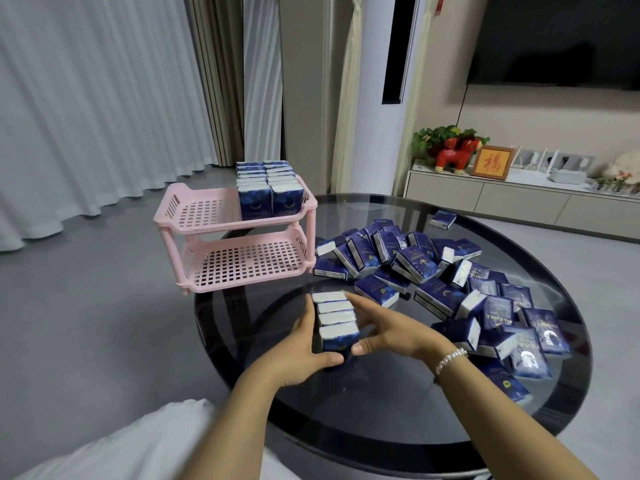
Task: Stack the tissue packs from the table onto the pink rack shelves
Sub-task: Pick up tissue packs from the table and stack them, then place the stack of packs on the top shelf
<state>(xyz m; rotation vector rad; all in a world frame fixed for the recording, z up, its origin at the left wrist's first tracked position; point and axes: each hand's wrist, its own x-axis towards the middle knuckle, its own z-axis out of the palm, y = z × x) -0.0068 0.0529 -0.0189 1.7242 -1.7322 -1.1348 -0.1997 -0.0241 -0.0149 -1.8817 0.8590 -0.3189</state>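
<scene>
A row of several dark blue tissue packs (335, 318) stands upright on the round glass table (381, 420), white tops showing. My left hand (304, 344) grips the row's left side, thumb across the nearest pack. My right hand (384, 327) grips its right side, fingers along the packs, thumb at the front. The pink two-shelf rack (194, 216) stands at the table's far left edge. Its top shelf holds two rows of upright tissue packs (270, 188) at the right end. The bottom shelf (249, 265) has nothing on it. A loose heap of tissue packs (450, 289) covers the table's right half.
One stray pack (442, 219) lies at the table's far side. Grey floor and white curtains are to the left. A low cabinet (519, 199) with a red toy horse, a framed sign and routers runs along the right wall, under a dark TV.
</scene>
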